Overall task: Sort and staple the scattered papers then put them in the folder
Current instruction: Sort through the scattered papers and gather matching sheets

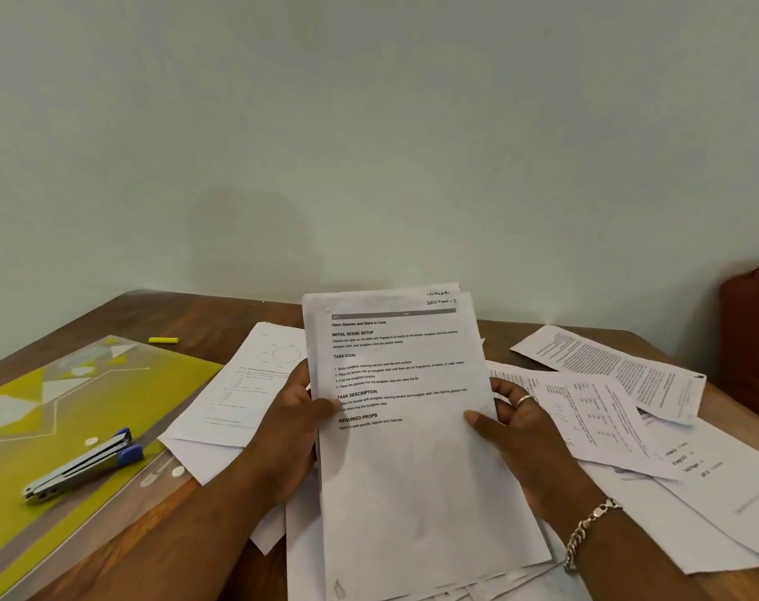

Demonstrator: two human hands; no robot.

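I hold a small stack of printed sheets upright over the table, the top page headed "Clean Glasses and Store in Case". My left hand grips its left edge with the thumb on the front. My right hand grips the right edge, thumb on the page. More loose papers lie scattered on the table to the right, behind and under the stack. A yellow-green plastic folder lies at the left, with a blue and silver stapler resting on it.
A yellow highlighter lies near the table's back edge at left. The wooden table meets a pale wall behind. A dark red object stands at the far right edge.
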